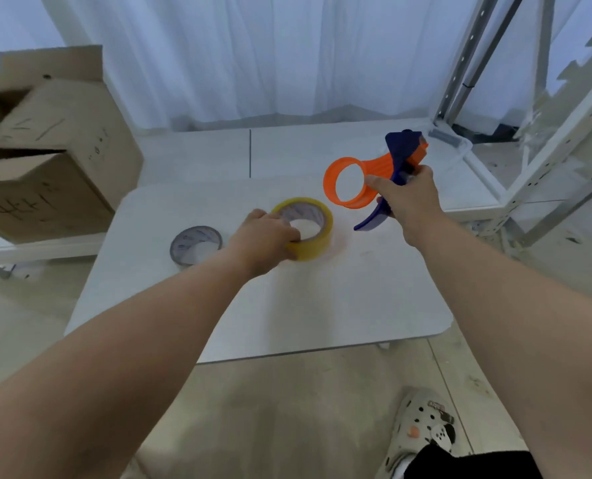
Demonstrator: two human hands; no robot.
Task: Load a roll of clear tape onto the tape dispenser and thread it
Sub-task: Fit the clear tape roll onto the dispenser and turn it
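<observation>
An orange and blue tape dispenser [360, 178] is held above the white table [322, 305], with my right hand [408, 202] closed around its blue handle. Its orange hub ring faces left and carries no roll. A yellowish roll of clear tape [317, 229] lies flat on the table just below and left of the dispenser. My left hand [263, 240] grips the roll's near left side, fingers reaching into its core. A bare cardboard tape core [196, 244] lies flat to the left of that hand.
Open cardboard boxes [45, 150] stand at the left on a low shelf. A white metal rack [547, 150] rises at the right. White curtains hang behind the table. My shoe [422, 430] shows on the floor at the lower right.
</observation>
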